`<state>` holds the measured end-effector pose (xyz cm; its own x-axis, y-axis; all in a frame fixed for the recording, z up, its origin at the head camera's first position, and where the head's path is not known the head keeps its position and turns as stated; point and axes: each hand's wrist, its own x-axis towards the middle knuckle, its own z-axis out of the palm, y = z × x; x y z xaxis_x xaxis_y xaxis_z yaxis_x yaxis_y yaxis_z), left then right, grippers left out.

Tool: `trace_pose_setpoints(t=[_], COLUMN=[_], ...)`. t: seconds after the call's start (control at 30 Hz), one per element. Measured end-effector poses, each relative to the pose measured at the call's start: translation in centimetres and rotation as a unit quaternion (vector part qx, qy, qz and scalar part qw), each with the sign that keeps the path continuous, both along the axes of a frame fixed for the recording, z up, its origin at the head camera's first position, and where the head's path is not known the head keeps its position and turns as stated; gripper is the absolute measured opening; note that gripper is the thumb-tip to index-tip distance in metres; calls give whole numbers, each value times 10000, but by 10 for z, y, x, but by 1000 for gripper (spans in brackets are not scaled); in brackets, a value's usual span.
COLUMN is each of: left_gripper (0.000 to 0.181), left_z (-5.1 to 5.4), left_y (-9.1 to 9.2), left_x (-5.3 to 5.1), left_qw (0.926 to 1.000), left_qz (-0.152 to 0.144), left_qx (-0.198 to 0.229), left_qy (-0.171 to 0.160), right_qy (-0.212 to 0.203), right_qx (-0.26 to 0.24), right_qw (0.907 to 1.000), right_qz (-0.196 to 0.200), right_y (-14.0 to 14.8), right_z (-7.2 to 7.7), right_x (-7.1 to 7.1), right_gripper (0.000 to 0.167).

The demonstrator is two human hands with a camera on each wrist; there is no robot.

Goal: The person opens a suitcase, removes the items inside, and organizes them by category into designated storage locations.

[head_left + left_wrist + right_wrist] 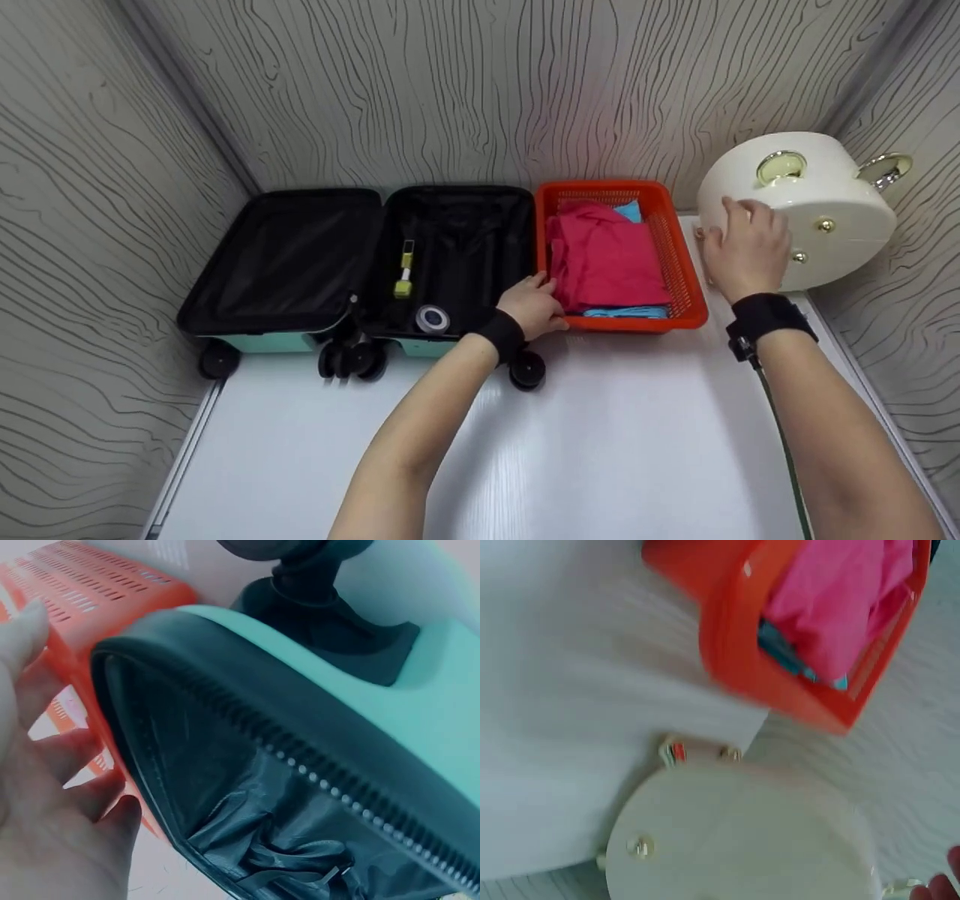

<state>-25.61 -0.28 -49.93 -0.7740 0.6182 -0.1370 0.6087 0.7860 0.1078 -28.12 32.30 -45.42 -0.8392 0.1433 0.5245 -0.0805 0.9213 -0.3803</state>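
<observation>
My left hand (531, 307) holds the near left corner of the orange basket (688, 300), with the thumb at its front and the fingers over the rim. Inside the basket lie a folded pink-red cloth (611, 259) and light blue cloth (628, 312). To the right, my right hand (750, 247) is raised in front of the cream round case (847, 225), fingers loosely bent and holding nothing. Only some of its fingertips (937, 889) show in the right wrist view, near the case's handle. Whether they touch the case I cannot tell.
An open mint-green suitcase (277, 262) with black lining stands left of the basket, its wheels (527, 371) toward me. In it lie a yellow-and-white item (405, 270) and a round white-and-blue item (432, 319). Patterned walls (465, 90) enclose the white table (600, 435).
</observation>
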Motion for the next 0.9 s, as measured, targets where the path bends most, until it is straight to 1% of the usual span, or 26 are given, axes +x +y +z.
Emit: trace_pose_setpoints(t=[0.07,0.13,0.23,0.3,0.37,0.43,0.53,0.6,0.67,0.73,0.8,0.9], left_gripper=[37,42,56,64,69,69,69,69,69,68,68,68], left_z=[-2,-5,-8,-8,-6,-4,-2,-1,-1,-4,-9,-18], left_y=[0,-1,-5,-13,-26,-44,-76,-97,-116,-132,-144,-151], left_x=[-1,0,2,2,0,-4,-11,-14,-16,-18,-19,-21], left_qw=[9999,9994,9976,9959,9944,9932,9900,9862,9809,9753,9703,9682], left_qz=[170,324,447,477,575,772,1231,1564,1888,2161,2348,2416], left_qx=[16,101,471,709,859,867,676,515,452,462,582,645], left_qy=[19,-39,-253,-297,-214,-44,126,146,100,42,12,-16], right_qy=[-73,-265,-590,-773,-943,-1091,-1330,-1509,-1654,-1752,-1799,-1913], right_qx=[-68,-158,-221,-189,-153,-114,-77,-26,25,25,20,-8], right_qw=[9999,9995,9980,9968,9954,9938,9904,9874,9844,9821,9808,9787], right_qz=[-80,-102,-110,-49,49,188,357,485,605,694,753,738], right_y=[10,22,39,50,58,64,69,73,76,80,84,94], right_z=[11,20,32,38,44,50,56,59,61,63,65,66], right_x=[-7,-13,-20,-23,-26,-30,-35,-38,-41,-45,-49,-49], right_gripper=[54,60,65,66,67,66,65,64,62,61,62,64])
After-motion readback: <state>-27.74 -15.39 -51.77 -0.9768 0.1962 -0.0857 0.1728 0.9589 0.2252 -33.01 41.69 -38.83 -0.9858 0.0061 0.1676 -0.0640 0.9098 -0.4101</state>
